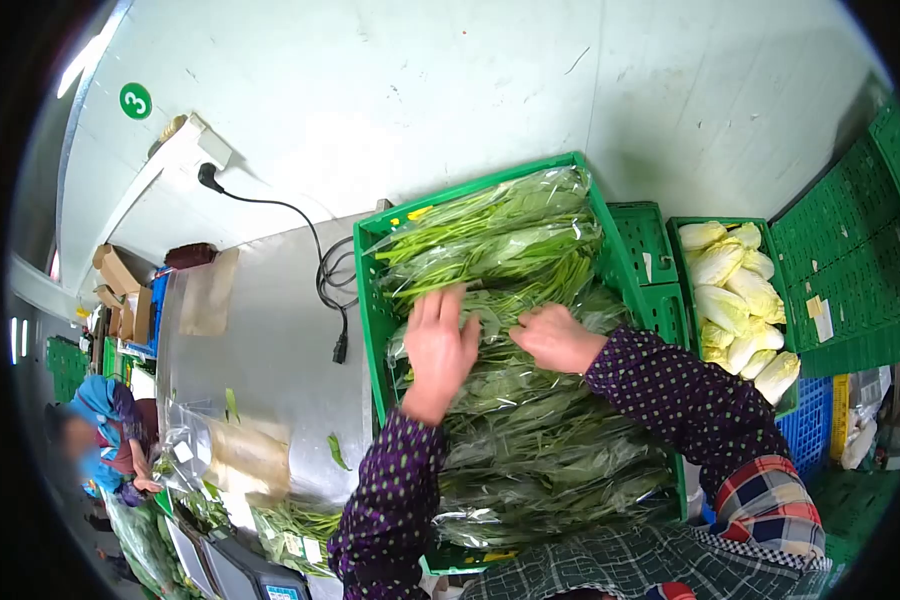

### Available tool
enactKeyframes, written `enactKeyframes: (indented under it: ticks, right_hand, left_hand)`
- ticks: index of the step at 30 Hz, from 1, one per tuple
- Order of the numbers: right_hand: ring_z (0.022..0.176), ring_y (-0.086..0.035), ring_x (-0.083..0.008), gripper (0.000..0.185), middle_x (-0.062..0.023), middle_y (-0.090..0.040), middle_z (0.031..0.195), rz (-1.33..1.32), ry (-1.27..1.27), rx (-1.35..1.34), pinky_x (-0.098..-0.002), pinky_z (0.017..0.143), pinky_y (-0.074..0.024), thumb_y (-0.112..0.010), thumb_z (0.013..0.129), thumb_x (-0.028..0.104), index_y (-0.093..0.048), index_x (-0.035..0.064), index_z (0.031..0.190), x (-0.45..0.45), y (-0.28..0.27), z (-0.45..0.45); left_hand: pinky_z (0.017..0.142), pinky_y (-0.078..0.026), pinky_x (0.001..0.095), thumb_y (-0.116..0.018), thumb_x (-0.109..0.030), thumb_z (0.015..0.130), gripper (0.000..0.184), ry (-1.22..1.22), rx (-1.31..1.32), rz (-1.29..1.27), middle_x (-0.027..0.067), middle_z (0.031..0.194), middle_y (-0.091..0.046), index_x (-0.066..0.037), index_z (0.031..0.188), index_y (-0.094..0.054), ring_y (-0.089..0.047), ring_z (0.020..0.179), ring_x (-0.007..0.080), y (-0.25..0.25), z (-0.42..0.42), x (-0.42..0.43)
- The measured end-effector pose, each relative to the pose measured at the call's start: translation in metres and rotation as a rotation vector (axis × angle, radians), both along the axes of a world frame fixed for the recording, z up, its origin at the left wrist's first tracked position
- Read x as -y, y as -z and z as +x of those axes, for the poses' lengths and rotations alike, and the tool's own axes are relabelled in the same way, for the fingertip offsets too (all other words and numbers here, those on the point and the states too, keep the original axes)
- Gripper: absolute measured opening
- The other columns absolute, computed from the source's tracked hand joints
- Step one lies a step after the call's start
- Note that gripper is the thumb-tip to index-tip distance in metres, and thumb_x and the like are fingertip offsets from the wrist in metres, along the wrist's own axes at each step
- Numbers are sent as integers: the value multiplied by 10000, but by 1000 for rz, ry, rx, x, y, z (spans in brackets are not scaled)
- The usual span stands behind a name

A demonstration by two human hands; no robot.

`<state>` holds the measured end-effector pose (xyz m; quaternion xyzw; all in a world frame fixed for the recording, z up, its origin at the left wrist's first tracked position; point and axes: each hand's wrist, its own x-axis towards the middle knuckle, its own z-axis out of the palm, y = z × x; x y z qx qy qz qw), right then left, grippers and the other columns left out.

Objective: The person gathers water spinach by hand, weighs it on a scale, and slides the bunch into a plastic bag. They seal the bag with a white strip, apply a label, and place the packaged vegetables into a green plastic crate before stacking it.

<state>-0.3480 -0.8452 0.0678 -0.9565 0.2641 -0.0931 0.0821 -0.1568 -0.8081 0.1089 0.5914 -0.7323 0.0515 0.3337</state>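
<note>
A green plastic crate (pixel 372 352) holds several clear bags of long-stemmed leafy greens, lying in rows. My left hand (pixel 439 343) rests on the bags near the crate's left side, its fingers stretched out over the stems. To the right, my right hand (pixel 558 338) has its fingers curled and pinched at a bag of leafy greens (pixel 515 300) in the middle rows; the fingertips are partly hidden. Another bag of greens (pixel 500 250) lies at the crate's far end, beyond both hands.
A crate of Chinese cabbages (pixel 732 290) stands at the right, beside stacked green crates (pixel 850 240). Left of my crate is a metal table (pixel 270 300) with a black power cable (pixel 320 262) and loose leaves. A scale (pixel 245 565) and a co-worker (pixel 110 440) are at lower left.
</note>
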Motion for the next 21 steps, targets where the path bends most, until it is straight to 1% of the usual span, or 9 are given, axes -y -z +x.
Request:
enactKeyframes:
  ticks: [2, 5, 7, 9, 10, 14, 17, 19, 21]
  right_hand:
    - [705, -645, -279, 147, -120, -618, 754, 4, 13, 2, -394, 633, -497, -663, 638, 101, -604, 37, 756, 0, 0, -1]
    - [726, -645, -286, 202, -124, -617, 762, 19, 42, -4, -399, 639, -503, -676, 611, 97, -614, 31, 792, 1, 0, -3]
    - [737, -645, -292, 219, -116, -621, 772, 45, 54, 28, -413, 647, -507, -678, 598, 93, -620, 37, 802, 5, 1, -4]
    - [737, -645, -295, 211, -114, -624, 775, 72, 58, 28, -417, 645, -507, -674, 599, 90, -622, 44, 798, 8, 2, -7]
    - [737, -644, -298, 203, -111, -627, 778, 102, 60, 31, -420, 644, -507, -671, 599, 87, -624, 50, 793, 9, 3, -7]
    - [740, -643, -304, 176, -110, -633, 783, 152, 21, -1, -423, 634, -501, -660, 605, 76, -621, 60, 776, 13, 0, -5]
    - [694, -632, -302, 149, -100, -629, 761, 249, 10, -33, -419, 603, -489, -675, 631, 94, -612, 55, 760, 24, -11, -4]
    - [729, -617, -289, 152, -87, -621, 784, 361, 128, 487, -397, 642, -483, -697, 674, 138, -610, 67, 776, 45, -26, -4]
    - [799, -598, -270, 156, -85, -609, 822, -148, 205, 526, -382, 709, -472, -703, 714, 173, -613, 84, 805, 76, -30, 4]
  left_hand:
    - [820, -465, 389, -730, -115, 682, 364, -16, 72, -127, 166, 969, -622, -32, 1019, -618, -613, 869, 330, -6, -8, 36]
    - [864, -423, 419, -684, -74, 679, 222, -89, 319, -276, 149, 868, -620, -29, 885, -612, -604, 825, 328, 30, -4, 72]
    - [758, -452, 423, -634, -39, 654, 124, 70, 398, 7, 131, 745, -592, -42, 755, -563, -584, 743, 320, 58, 8, 77]
    - [659, -461, 425, -591, -9, 632, 102, 220, 231, 102, 119, 666, -557, -51, 682, -512, -562, 685, 319, 63, 5, 55]
    - [606, -464, 419, -595, -13, 633, 104, 275, 214, 56, 133, 666, -553, -50, 689, -515, -561, 676, 327, 58, 3, 42]
    - [635, -465, 416, -608, -26, 643, 107, 237, 209, 99, 130, 733, -574, -45, 709, -527, -567, 711, 323, 49, 3, 19]
    - [640, -463, 419, -616, -42, 687, 109, 152, 220, -30, 121, 788, -577, -48, 757, -533, -563, 718, 321, 56, 1, 13]
    - [640, -457, 420, -612, -54, 736, 111, 97, 98, 16, 115, 785, -552, -49, 810, -531, -554, 702, 324, 76, 0, 10]
    - [645, -454, 415, -600, -53, 768, 109, 95, 113, 52, 113, 750, -523, -46, 826, -509, -548, 686, 323, 80, 1, 7]
